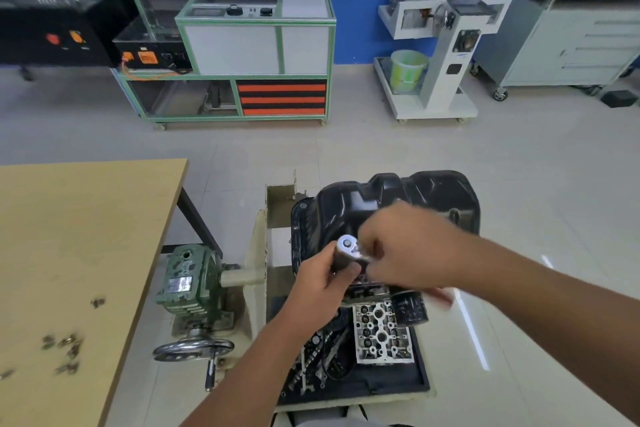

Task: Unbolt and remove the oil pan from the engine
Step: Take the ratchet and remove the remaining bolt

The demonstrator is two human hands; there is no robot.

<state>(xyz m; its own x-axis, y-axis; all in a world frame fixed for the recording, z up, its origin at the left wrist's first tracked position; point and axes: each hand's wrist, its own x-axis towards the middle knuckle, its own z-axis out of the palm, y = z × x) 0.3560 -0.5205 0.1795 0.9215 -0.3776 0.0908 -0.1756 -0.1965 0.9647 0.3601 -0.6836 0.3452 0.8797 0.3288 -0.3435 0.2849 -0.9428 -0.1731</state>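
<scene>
**Head view: both hands on a ratchet at the pan's near edge**

The left hand (320, 279) had its fingers (348, 269) curled round the ratchet (348, 246) just below its bright head, probably to steady the tool on a bolt. The right hand (412, 246) was motion-blurred; its fingers seemed closed on the handle beside the head, though the exact grip could not be told. The oil pan (388, 201), black and glossy, sat upturned on the engine (382, 333), directly behind and under both hands, its near flange hidden by them. It looked still seated. Loose bolts (64, 345) lay on the desk (86, 218) well to the left, presumably parked clear.
</scene>
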